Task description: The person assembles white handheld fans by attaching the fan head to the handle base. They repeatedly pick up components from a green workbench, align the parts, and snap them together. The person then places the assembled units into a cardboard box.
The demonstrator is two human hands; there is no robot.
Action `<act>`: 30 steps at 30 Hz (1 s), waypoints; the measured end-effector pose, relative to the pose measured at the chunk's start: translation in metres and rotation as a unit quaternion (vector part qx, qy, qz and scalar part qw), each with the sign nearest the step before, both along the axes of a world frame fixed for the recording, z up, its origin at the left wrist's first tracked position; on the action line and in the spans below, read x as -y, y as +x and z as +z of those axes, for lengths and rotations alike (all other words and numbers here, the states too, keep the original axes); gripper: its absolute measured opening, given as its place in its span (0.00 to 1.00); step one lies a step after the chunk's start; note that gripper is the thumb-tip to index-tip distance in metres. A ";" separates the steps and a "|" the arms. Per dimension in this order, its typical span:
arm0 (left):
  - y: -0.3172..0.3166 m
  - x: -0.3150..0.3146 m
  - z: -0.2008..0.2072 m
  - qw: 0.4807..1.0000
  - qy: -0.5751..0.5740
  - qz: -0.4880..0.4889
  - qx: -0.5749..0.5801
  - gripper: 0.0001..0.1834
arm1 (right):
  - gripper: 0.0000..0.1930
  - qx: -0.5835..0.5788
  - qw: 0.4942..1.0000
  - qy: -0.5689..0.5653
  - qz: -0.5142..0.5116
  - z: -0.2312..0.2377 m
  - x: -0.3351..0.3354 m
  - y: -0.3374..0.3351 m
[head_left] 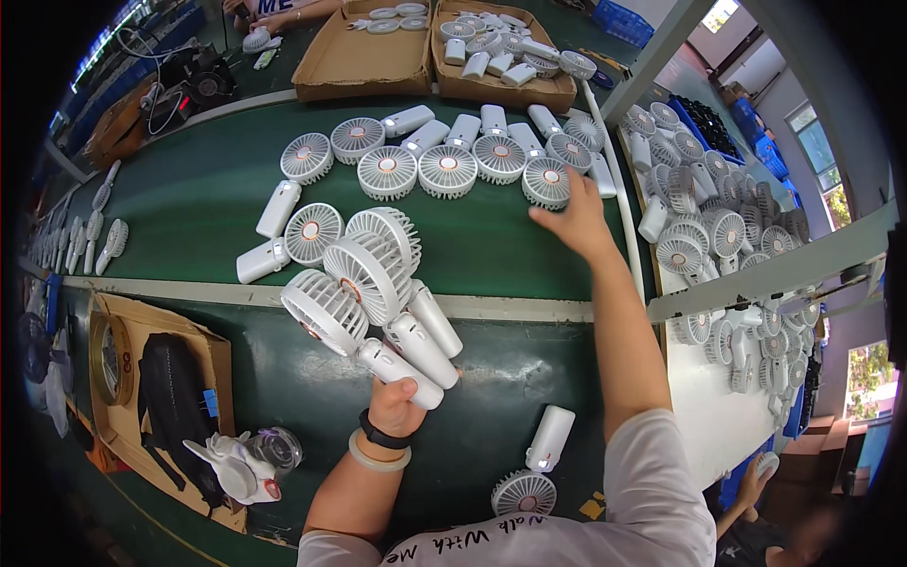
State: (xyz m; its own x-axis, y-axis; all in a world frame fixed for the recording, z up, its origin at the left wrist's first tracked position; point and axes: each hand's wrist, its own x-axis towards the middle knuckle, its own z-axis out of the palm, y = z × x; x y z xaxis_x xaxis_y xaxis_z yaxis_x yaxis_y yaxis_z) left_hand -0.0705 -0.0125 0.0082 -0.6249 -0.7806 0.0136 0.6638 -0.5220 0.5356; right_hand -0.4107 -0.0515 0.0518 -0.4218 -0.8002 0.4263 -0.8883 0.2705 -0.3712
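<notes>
My left hand, wearing a black band and a pale bracelet, is closed around the handles of three white handheld fans. Their round caged heads fan out above it, tilted up and to the left. My right hand reaches over the green belt, thumb and fingers spread beside a fan head with an orange centre. Its fingers overlap the right edge of that fan; whether they touch it I cannot tell. Several similar fans lie in a row, such as one fan at the middle.
Cardboard trays stand beyond the belt, one heaped with fans. A crowded white table is at right, behind a metal post. Near me lie a single fan, a white mask-like item and a carton holding a black pouch. Other people work nearby.
</notes>
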 end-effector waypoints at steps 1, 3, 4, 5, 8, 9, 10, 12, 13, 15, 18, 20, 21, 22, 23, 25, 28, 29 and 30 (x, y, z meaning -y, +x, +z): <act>0.001 0.001 -0.001 1.000 0.001 0.002 -0.010 0.40 | 0.45 0.006 0.999 0.014 -0.041 -0.006 0.018 -0.002; 0.004 0.002 -0.004 0.999 0.007 0.004 -0.034 0.39 | 0.46 0.014 0.991 0.045 -0.124 -0.013 0.043 0.010; 0.005 0.002 -0.005 0.999 0.008 0.005 -0.035 0.39 | 0.43 0.009 0.990 0.018 -0.141 -0.013 0.044 0.018; 0.006 0.002 -0.005 0.999 0.008 0.003 -0.037 0.39 | 0.42 0.030 0.992 -0.007 -0.124 -0.014 0.038 0.018; 0.009 0.004 -0.010 0.998 0.024 -0.021 -0.052 0.39 | 0.35 0.108 0.986 -0.083 -0.093 -0.016 -0.005 0.022; 0.007 0.004 -0.012 0.997 0.031 -0.036 -0.063 0.39 | 0.36 0.168 0.979 -0.088 -0.074 -0.021 -0.032 0.015; 0.004 0.003 -0.012 0.996 0.033 -0.048 -0.066 0.39 | 0.36 0.227 0.968 -0.093 -0.058 -0.025 -0.063 0.007; 0.006 0.002 -0.011 0.996 0.036 -0.057 -0.065 0.40 | 0.39 0.419 0.903 -0.100 0.006 -0.021 -0.122 0.014; 0.005 0.002 -0.011 0.995 0.033 -0.063 -0.066 0.40 | 0.41 0.428 0.899 -0.090 0.036 -0.019 -0.152 0.017; 0.003 0.001 -0.010 0.995 0.028 -0.075 -0.067 0.40 | 0.43 0.448 0.890 -0.033 0.072 -0.001 -0.199 0.028; 0.001 0.002 -0.007 0.993 0.014 -0.090 -0.076 0.42 | 0.41 0.310 0.915 0.177 0.187 0.024 -0.240 0.021; 0.003 0.002 -0.009 0.993 0.018 -0.089 -0.072 0.43 | 0.38 0.262 0.890 0.266 0.261 0.050 -0.236 0.028; 0.002 0.002 -0.008 0.993 0.021 -0.093 -0.072 0.43 | 0.37 0.236 0.880 0.279 0.303 0.063 -0.225 0.025; 0.002 0.001 -0.008 0.994 0.016 -0.091 -0.061 0.42 | 0.36 0.209 0.867 0.290 0.349 0.070 -0.207 0.021; 0.000 0.001 -0.007 0.994 0.012 -0.091 -0.052 0.42 | 0.35 0.192 0.876 0.267 0.354 0.075 -0.186 0.020; 0.003 0.001 -0.007 0.995 0.005 -0.093 -0.040 0.41 | 0.32 0.183 0.899 0.221 0.332 0.075 -0.126 0.025; -0.003 0.000 -0.006 0.991 0.009 -0.123 -0.060 0.41 | 0.33 0.075 0.980 0.098 0.157 0.033 -0.028 0.009; -0.002 0.001 -0.005 0.989 0.011 -0.131 -0.069 0.41 | 0.34 0.055 0.988 0.096 0.111 0.026 0.002 0.011; 0.000 0.002 -0.004 0.987 0.014 -0.142 -0.077 0.41 | 0.36 0.035 0.993 0.095 0.063 0.021 0.024 0.015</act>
